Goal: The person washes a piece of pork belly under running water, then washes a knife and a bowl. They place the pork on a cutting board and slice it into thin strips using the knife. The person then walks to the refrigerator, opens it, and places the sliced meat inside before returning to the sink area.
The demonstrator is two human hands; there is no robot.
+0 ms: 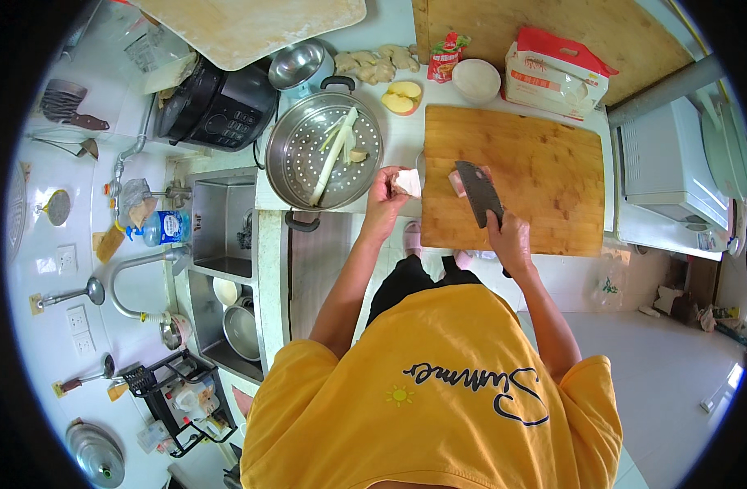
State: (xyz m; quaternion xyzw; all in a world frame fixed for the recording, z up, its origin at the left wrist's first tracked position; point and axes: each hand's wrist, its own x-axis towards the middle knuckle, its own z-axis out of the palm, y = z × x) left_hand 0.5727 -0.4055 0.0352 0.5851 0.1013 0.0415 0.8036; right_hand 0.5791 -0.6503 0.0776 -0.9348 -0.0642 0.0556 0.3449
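Observation:
My left hand [386, 198] holds a pale piece of meat [406, 183] in its fingers, just off the left edge of the wooden cutting board [550, 177]. Gripped by its handle in my right hand [509, 241] is a dark-bladed kitchen cleaver [480, 192], over the left part of the board. Pink and white meat [457, 183] lies on the board, partly hidden by the blade. Left of the board stands a steel steamer pot [288, 153] with a perforated tray, holding a leek or large green onion [335, 156] and a small yellowish piece [358, 156], perhaps ginger.
Behind the steamer are a steel bowl [297, 64], ginger roots [373, 64] and a cut apple [401, 98]. A red packet [445, 58], a white bowl [476, 80] and a red-and-white bag [554, 73] stand behind the board. A black electric cooker [221, 110] and a double sink [224, 226] are at left.

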